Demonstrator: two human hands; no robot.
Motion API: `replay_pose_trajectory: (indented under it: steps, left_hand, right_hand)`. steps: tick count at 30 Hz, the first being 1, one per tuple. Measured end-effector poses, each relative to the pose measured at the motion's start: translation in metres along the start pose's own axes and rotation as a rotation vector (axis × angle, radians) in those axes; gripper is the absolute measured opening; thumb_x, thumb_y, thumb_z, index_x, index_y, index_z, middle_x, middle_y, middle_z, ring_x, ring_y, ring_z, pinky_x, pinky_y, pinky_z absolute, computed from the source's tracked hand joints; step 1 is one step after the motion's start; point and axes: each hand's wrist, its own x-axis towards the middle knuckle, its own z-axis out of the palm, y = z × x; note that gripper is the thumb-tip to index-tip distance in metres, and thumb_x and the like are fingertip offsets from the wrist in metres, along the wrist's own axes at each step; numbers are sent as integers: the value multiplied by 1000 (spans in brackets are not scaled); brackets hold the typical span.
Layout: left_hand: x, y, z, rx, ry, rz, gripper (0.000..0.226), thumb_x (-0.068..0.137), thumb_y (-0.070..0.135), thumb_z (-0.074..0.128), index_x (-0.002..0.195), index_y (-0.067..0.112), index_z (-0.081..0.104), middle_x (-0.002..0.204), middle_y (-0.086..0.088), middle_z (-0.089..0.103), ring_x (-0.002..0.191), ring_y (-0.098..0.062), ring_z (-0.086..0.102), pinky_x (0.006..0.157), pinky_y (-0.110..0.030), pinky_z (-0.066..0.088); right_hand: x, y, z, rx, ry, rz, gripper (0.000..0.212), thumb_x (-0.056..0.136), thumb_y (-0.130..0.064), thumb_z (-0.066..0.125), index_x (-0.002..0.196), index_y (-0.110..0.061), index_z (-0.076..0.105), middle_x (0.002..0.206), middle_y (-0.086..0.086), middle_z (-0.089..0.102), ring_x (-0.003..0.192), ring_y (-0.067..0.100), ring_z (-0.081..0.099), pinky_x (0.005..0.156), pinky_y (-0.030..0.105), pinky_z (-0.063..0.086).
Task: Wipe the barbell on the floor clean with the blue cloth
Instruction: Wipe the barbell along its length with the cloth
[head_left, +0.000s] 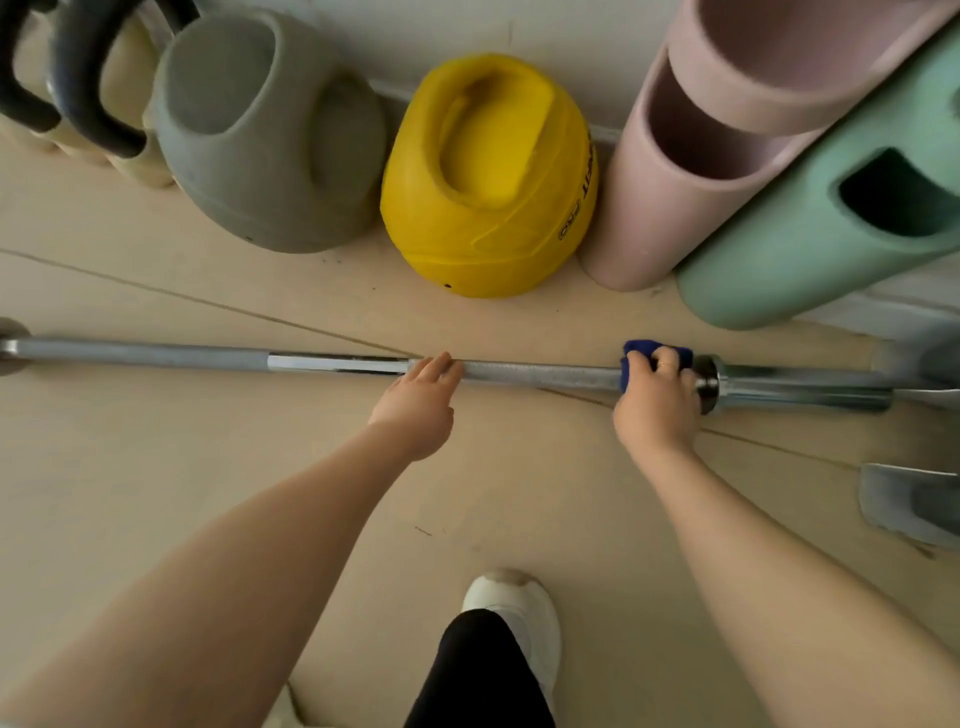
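Observation:
A long silver barbell (540, 375) lies flat on the beige floor, running left to right across the view. My right hand (657, 402) presses the blue cloth (635, 364) around the bar, just left of the right collar. The cloth is wrapped over the shaft and mostly covered by my fingers. My left hand (418, 402) rests on the middle of the bar with fingers laid flat over it, steadying it.
Beyond the bar stand a grey kettlebell (270, 135), a yellow kettlebell (488, 182), pink foam rollers (670, 187) and a green roller (810, 228). Black-handled kettlebells (78, 93) stand far left. A grey object (909, 504) lies at right. My white shoe (519, 613) is below.

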Motion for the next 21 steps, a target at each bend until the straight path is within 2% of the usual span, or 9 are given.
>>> replay_pose_trajectory:
  steps: [4,7,9,11,13,15,19,21]
  left_hand:
    - [-3,-1,4,-2,0,-15,65,97,14,40,151,19,3,159,0,-5,146,-20,-5,118,-34,10]
    - [-4,-1,4,21,5,-31,65,97,17,40,150,19,2,159,0,-5,146,-19,-4,118,-34,6]
    - [-5,-6,3,55,48,-57,66,97,18,39,150,16,1,159,-1,-5,146,-19,-3,118,-33,3]
    - [-10,-16,1,64,97,-146,66,97,17,38,150,13,-2,159,-2,-6,146,-18,-4,118,-32,2]
    - [-18,-28,0,68,83,-209,65,97,14,35,150,13,-2,159,-1,-6,146,-18,-4,118,-31,3]
    - [-22,-35,-2,95,60,-205,64,97,10,34,151,15,-1,159,1,-4,146,-18,-2,118,-31,4]
    - [-12,-36,-4,79,194,-194,63,93,4,36,150,15,11,151,-3,26,140,-23,19,112,-32,20]
    - [-5,-36,-5,107,226,-197,60,93,7,37,149,15,16,146,-5,32,136,-25,24,111,-34,23]
  right_hand:
    - [-31,-59,5,115,-140,-344,54,86,-14,54,137,-16,36,142,9,29,116,32,39,93,40,40]
    - [-34,-71,12,34,-178,-545,60,87,-16,53,142,-21,29,145,5,26,120,29,38,89,38,43]
    - [-20,-56,13,-6,-96,-464,59,86,-15,56,140,-24,33,142,4,33,116,29,41,88,38,42]
    - [-11,-43,13,28,-14,-259,54,85,-10,56,136,-23,40,139,8,38,112,33,43,86,40,41]
    - [-9,-50,15,70,-13,-126,48,87,-7,52,132,-18,44,137,11,38,111,35,41,86,42,40]
    - [-17,-72,17,69,-59,-167,45,89,-8,50,132,-18,43,136,11,35,112,34,41,86,41,42]
    - [-41,-122,29,99,-117,-473,56,89,-14,56,140,-15,33,136,10,32,110,30,45,82,37,48]
    - [-46,-132,29,54,-128,-605,58,89,-13,54,142,-15,28,138,11,32,111,30,46,84,36,47]
